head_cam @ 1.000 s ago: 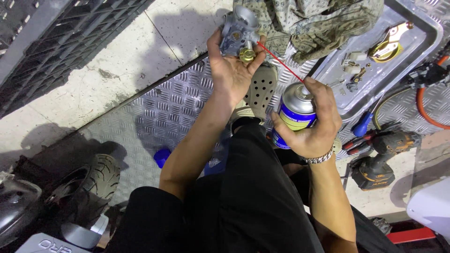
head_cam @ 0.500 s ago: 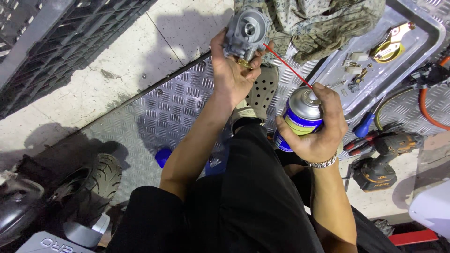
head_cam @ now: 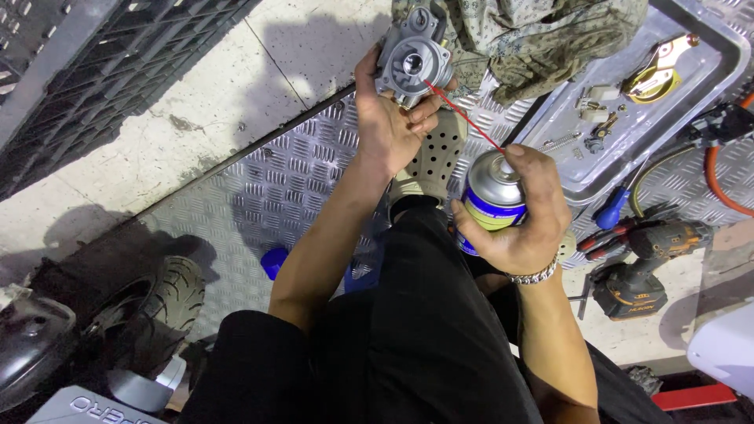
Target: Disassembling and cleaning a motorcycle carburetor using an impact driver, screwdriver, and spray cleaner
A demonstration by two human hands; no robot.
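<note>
Grey metal carburetor (head_cam: 412, 61) held up over the floor plate, round opening facing the camera, clamped in the left hand (head_cam: 390, 118) with fingers curled round its lower side and thumb up its left edge. Thin red straw (head_cam: 463, 118) runs from the carburetor's opening down to the spray can (head_cam: 488, 198); tip sits at or just inside the bore. Right hand (head_cam: 525, 220) wrapped tight round the can, index finger on top over the nozzle; can upright, tilted slightly, silver top with blue and yellow label. Chain bracelet (head_cam: 534, 275) on the right wrist. Below the hands, a beige perforated clog (head_cam: 436, 153) on the diamond-pattern plate (head_cam: 259, 196), person's black trousers (head_cam: 408, 345) filling the lower middle. Camo rag (head_cam: 542, 39) just behind the carburetor. Metal tray (head_cam: 707, 102) to the right holds small parts and a brass-coloured piece (head_cam: 656, 74). Further right, a cordless drill (head_cam: 644, 267) and a blue-handled screwdriver (head_cam: 609, 210) on the floor. Tyre (head_cam: 169, 294) lower left, black crate (head_cam: 94, 71) upper left.
</note>
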